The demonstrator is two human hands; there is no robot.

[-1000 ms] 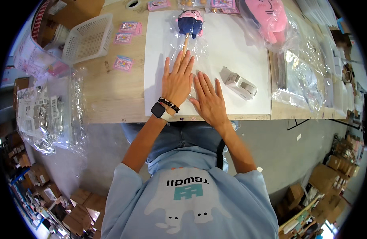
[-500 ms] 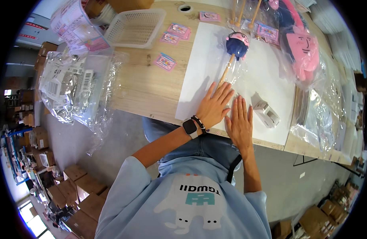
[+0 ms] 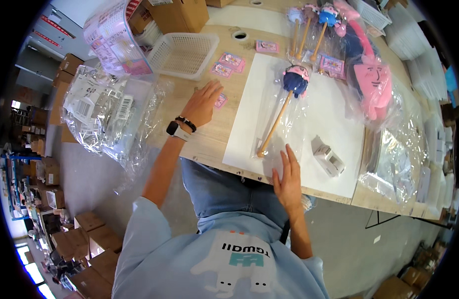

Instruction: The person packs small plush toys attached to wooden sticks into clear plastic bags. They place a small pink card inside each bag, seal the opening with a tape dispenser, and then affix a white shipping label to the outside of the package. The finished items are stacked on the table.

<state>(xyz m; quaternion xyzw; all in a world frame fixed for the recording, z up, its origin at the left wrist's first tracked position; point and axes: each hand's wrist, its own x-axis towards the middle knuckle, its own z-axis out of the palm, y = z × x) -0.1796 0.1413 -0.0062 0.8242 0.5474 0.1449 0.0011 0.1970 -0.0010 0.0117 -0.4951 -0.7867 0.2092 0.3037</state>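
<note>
The table (image 3: 209, 139) is bare wood, and a white sheet (image 3: 334, 124) covers its middle in front of me. At the table's left end lies a heap of clear bags (image 3: 105, 114) with white barcode labels, partly hanging over the edge. Behind it stand a roll of printed pink-and-white film (image 3: 112, 35) and a white mesh basket (image 3: 182, 55), with brown boxes (image 3: 182, 15) further back. On the right, a pink plush (image 3: 371, 82) sits in clear wrap, and more clear bags (image 3: 394, 164) lie below it.

On the sheet lies a toy on a stick (image 3: 284, 107), blue-headed with pink trim, inside a clear bag, its stick pointing toward me. My right hand (image 3: 288, 179) lies flat, grip open, fingers resting on the near end of that bag. A small white box (image 3: 328, 157) lies just to the right of it.

My left hand (image 3: 202, 104), watch at the wrist, is spread open on the wood, its fingertips touching a small pink card (image 3: 220, 101). More pink cards (image 3: 229, 64) lie beyond, near the basket, and three more stick toys (image 3: 309, 25) lie bagged at the far edge.
</note>
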